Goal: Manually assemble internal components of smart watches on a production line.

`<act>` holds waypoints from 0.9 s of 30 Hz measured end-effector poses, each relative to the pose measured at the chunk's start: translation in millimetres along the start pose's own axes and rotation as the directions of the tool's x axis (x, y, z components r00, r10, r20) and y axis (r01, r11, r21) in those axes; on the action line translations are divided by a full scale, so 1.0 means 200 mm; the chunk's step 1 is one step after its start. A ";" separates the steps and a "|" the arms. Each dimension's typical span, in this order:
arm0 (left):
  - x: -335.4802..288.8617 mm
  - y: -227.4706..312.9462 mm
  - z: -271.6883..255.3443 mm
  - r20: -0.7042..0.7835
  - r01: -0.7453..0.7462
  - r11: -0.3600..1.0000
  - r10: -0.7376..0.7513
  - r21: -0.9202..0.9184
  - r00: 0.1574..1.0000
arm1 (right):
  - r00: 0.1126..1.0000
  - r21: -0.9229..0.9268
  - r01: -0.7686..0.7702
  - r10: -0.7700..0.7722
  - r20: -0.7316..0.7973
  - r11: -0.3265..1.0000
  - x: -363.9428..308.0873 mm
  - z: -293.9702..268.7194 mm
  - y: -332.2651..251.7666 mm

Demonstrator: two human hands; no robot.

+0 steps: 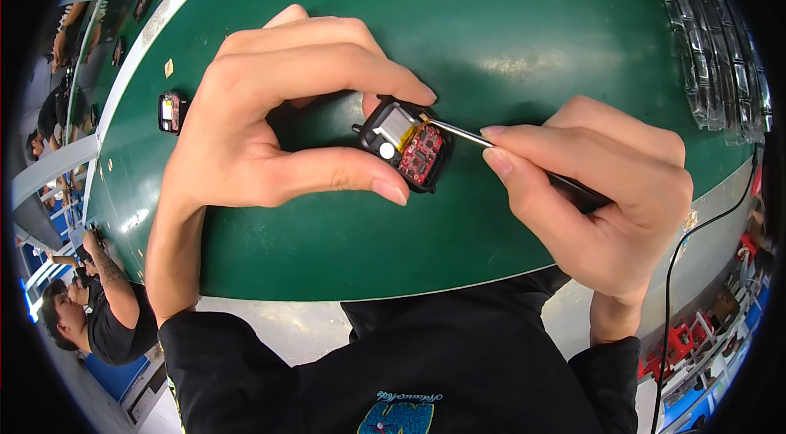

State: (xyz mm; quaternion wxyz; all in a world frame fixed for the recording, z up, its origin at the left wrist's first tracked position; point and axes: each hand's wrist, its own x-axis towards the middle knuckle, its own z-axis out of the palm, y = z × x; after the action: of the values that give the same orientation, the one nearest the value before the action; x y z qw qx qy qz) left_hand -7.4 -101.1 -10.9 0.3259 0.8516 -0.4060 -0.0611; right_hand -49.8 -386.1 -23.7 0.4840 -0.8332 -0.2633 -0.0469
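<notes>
The left hand (237,106) holds a small black device (408,144) between fingers and thumb over the green surface (327,250); the right hand (614,176) grips a slim metal tool (463,133), its tip at the device's open insides. I'd press lightly, sparing the red circuit board (424,154). Another opened device (170,112) lies left, clear plastic trays (712,41) right; a co-worker (119,327) sits beyond.

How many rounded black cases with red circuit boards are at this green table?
2: one case in the left hand, another case on the table, farther left; more may be hidden.
</notes>
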 end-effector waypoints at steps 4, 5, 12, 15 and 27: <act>0.01 0.02 0.01 -0.012 -0.003 1.000 0.003 -0.008 1.000 | 0.999 -0.004 0.012 -0.012 0.034 1.000 0.01 -0.01 0.01; 0.02 0.02 0.02 -0.021 0.013 1.000 -0.013 -0.026 1.000 | 0.999 -0.006 0.023 -0.022 0.037 1.000 0.01 -0.01 0.02; 0.04 0.02 0.01 0.018 -0.080 0.997 0.080 0.007 0.997 | 0.998 -0.002 0.051 -0.051 0.049 0.999 0.00 -0.03 0.03; 0.03 0.03 0.02 0.014 -0.074 0.997 0.074 0.022 0.997 | 0.999 -0.009 0.024 -0.023 0.034 1.000 0.00 -0.03 0.01; 0.03 0.03 0.03 -0.014 -0.017 1.000 0.017 0.018 1.000 | 0.993 -0.004 0.098 -0.098 -0.063 0.995 -0.03 0.02 0.04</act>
State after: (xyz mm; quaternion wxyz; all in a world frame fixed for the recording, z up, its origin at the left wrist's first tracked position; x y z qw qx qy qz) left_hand -9.8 -110.4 -10.6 0.3218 0.8514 -0.4114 -0.0485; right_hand -52.0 -389.4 -33.8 0.4886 -0.8177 -0.2885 -0.0971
